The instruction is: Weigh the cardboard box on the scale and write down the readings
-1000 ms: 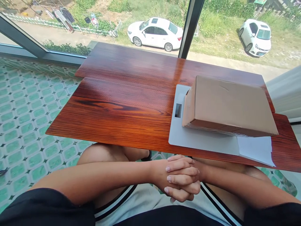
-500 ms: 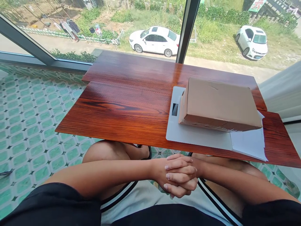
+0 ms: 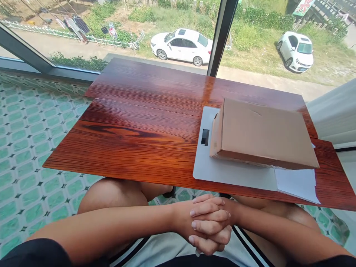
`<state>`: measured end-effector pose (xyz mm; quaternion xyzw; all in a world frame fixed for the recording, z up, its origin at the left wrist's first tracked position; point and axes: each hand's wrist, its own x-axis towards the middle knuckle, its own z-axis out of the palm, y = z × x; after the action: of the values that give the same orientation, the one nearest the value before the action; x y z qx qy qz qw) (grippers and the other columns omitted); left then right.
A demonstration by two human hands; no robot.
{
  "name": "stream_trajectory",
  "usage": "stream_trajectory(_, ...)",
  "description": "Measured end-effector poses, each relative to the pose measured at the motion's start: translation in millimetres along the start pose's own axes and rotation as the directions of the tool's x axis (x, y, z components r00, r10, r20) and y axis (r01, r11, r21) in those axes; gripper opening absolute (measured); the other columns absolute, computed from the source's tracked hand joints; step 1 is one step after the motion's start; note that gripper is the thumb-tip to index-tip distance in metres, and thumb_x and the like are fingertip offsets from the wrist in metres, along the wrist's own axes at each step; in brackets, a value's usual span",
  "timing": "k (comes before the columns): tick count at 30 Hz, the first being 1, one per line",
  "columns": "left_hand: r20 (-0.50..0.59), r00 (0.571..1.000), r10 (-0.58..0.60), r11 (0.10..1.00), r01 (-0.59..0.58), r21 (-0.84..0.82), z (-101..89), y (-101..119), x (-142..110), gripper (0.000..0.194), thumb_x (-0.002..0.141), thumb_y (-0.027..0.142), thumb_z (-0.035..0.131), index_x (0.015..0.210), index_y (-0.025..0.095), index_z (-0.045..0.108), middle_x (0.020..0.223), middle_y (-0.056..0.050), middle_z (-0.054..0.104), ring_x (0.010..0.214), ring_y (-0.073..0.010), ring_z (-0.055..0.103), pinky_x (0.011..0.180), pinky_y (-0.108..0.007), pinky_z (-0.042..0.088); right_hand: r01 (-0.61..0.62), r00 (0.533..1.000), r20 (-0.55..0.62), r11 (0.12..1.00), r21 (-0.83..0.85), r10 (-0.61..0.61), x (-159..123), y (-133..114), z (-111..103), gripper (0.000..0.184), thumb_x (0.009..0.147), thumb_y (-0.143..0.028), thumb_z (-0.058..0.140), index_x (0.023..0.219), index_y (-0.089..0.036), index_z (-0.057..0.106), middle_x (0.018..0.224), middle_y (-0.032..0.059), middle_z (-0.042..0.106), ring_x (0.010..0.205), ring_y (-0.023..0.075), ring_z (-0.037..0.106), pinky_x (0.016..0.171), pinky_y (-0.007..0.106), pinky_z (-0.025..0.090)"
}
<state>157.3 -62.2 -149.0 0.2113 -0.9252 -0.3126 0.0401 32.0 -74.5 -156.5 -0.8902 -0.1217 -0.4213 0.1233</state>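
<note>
Well, a glossy red-brown wooden table (image 3: 125, 148) of two boards spans the middle of the view. On it at 3 o'clock is the brown cardboard box (image 3: 267, 133), resting on a flat grey plate (image 3: 233, 175) whose bare surface shows at the box's 9 and 6 o'clock. White papers (image 3: 297, 183) show beneath the box at its 5 o'clock. By the table's near edge, just short of 6 o'clock, the left hand (image 3: 184, 218) and right hand (image 3: 208, 225) are clasped together, fingers interlaced, each gripping the other, apart from the box. Smallest is the plate's dark rectangular window (image 3: 205, 137), at the box's 9 o'clock.
</note>
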Motion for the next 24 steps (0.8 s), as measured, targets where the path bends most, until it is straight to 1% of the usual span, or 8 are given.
stream_trajectory(4,-0.123,0.986,0.116,0.99,-0.105,0.092,5.9,-2.3,-4.4,0.024,0.071,0.059,0.071,0.073,0.036,0.076,0.087,-0.012,0.062,0.122,-0.0389,0.055,0.049,-0.024,0.045,-0.088,0.994,-0.06,0.996,-0.009,0.088,-7.7,-12.7,5.9,0.021,0.073,-0.026,0.074,0.092,-0.026,0.066,0.088,0.012,0.056,0.08,0.0304,0.07,0.043,0.031,0.054)
stream_trajectory(7,-0.145,0.985,0.095,0.989,-0.076,0.129,11.8,-6.4,-8.5,0.025,0.067,0.058,0.074,0.069,0.033,0.074,0.077,-0.011,0.057,0.111,-0.037,0.059,0.044,-0.021,0.039,-0.166,0.981,-0.112,0.982,-0.086,0.156,-13.1,-26.4,9.0,0.028,0.077,-0.026,0.074,0.104,-0.027,0.069,0.093,0.0146,0.06,0.087,0.0335,0.071,0.045,0.032,0.056)
stream_trajectory(10,-0.127,0.99,0.053,0.989,-0.035,0.143,15.6,-7.7,-11.4,0.027,0.067,0.058,0.075,0.068,0.032,0.073,0.075,-0.011,0.053,0.101,-0.0341,0.06,0.042,-0.019,0.035,-0.219,0.972,-0.095,0.975,-0.032,0.215,-15.1,-37.1,12.4,0.028,0.079,-0.026,0.073,0.107,-0.03,0.071,0.096,0.0143,0.064,0.096,0.0338,0.071,0.049,0.031,0.059)
stream_trajectory(14,-0.11,0.991,0.075,0.989,-0.06,0.133,12.8,-6.8,-6.3,0.025,0.07,0.058,0.073,0.079,0.036,0.078,0.094,-0.015,0.061,0.126,-0.0403,0.05,0.047,-0.021,0.043,-0.357,0.925,-0.123,0.933,0.042,0.359,-14.0,-44.2,13.6,0.021,0.08,-0.025,0.073,0.1,-0.031,0.073,0.098,0.0136,0.065,0.105,0.0334,0.07,0.049,0.027,0.059)
stream_trajectory(16,-0.093,0.99,0.104,0.988,-0.092,0.123,9.3,-6.1,-1.8,0.023,0.069,0.058,0.074,0.077,0.037,0.078,0.096,-0.015,0.062,0.128,-0.0408,0.049,0.047,-0.021,0.044,-0.309,0.941,-0.149,0.951,-0.021,0.303,-12.1,-42.0,11.3,0.021,0.078,-0.024,0.074,0.098,-0.03,0.072,0.094,0.0136,0.064,0.096,0.0327,0.072,0.045,0.026,0.057)
stream_trajectory(20,-0.125,0.986,0.106,0.992,-0.095,0.088,5.8,-2.4,0.4,0.022,0.065,0.058,0.077,0.073,0.037,0.077,0.096,-0.014,0.063,0.128,-0.0403,0.05,0.048,-0.022,0.047,-0.076,0.987,-0.148,0.988,-0.138,0.056,-5.0,-27.1,4.2,0.023,0.073,-0.022,0.075,0.094,-0.028,0.069,0.086,0.0119,0.063,0.078,0.031,0.072,0.042,0.03,0.054)
stream_trajectory(22,-0.164,0.983,0.086,0.995,-0.074,0.073,6.3,-0.2,-1.2,0.023,0.063,0.057,0.079,0.073,0.037,0.077,0.095,-0.014,0.063,0.128,-0.0402,0.051,0.051,-0.024,0.051,0.009,0.996,-0.085,0.996,-0.087,-0.016,0.1,-19.9,1.6,0.015,0.073,-0.023,0.074,0.085,-0.026,0.065,0.08,0.0098,0.06,0.069,0.0269,0.069,0.04,0.028,0.051)
stream_trajectory(24,-0.197,0.979,0.053,0.997,-0.042,0.058,6.9,0.8,-2.0,0.024,0.06,0.058,0.08,0.073,0.038,0.077,0.095,-0.013,0.062,0.125,-0.0401,0.052,0.052,-0.026,0.053,-0.025,0.999,-0.018,0.999,0.048,0.026,5.8,-15.9,-0.1,0.015,0.072,-0.023,0.073,0.073,-0.026,0.059,0.075,0.007,0.055,0.062,0.0209,0.064,0.038,0.024,0.047)
